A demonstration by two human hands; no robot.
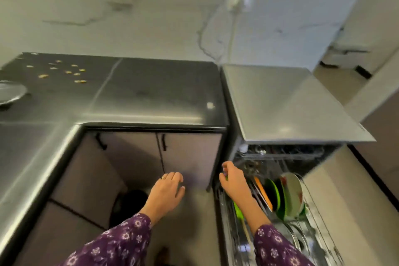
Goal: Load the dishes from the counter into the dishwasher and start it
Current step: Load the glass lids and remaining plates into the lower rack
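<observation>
Head view: glossy round plates (291,196) upright in shiny wire rack (317,224)

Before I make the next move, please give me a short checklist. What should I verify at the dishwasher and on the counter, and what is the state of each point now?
1. Lower rack pulled out for loading: ok.
2. Plates stand on edge in the rack: ok.
3. Left hand free, holds nothing: ok.
4. Right hand free: cannot tell; a green bit shows by its fingers.
5. Counter cleared of dishes: not ok; a metal dish lies at its left edge.
</observation>
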